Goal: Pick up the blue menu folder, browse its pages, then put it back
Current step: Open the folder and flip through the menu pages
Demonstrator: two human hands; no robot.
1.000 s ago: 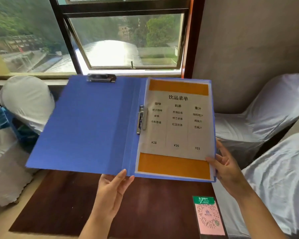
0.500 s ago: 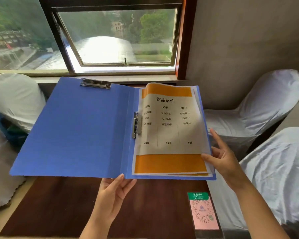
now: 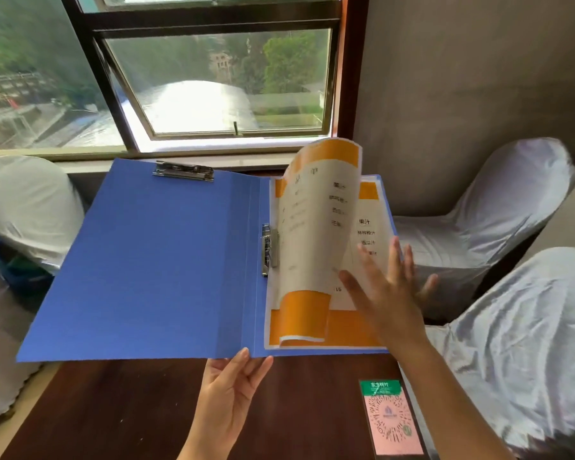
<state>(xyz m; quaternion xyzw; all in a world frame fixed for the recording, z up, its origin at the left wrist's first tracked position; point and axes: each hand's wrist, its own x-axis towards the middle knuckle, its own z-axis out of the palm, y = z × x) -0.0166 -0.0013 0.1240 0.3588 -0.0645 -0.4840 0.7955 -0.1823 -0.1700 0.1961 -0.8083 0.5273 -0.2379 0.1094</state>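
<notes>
While the blue menu folder [image 3: 166, 260] lies spread open in the air above the dark wooden tabletop [image 3: 113, 410], the left hand [image 3: 228, 396] supports it from below at the bottom edge near the spine, its fingers [image 3: 246, 363] curled up against the cover's underside and its thumb on the near edge, so the hand grips the folder. The bare left cover tilts down toward the left, with a metal clip [image 3: 183, 171] at its top edge and a second metal clamp [image 3: 269, 249] along the spine. On the right cover sits a stack of menu pages with orange bands at top and bottom. The top page [image 3: 316, 234] is lifted and curled over toward the spine, its printed text blurred, and the page beneath [image 3: 367, 227] shows a column of black characters. The right hand [image 3: 389, 293] is spread flat with the fingers apart, gripping nothing, its fingertips against the raised page's outer edge and over the lower page. A pink card with a QR code and a green header [image 3: 390, 419] lies flat on the tabletop near the right edge, just below the folder. White-covered chairs [image 3: 498, 207] stand to the right, another [image 3: 27, 207] to the left, and a window [image 3: 213, 78] fills the wall behind.
</notes>
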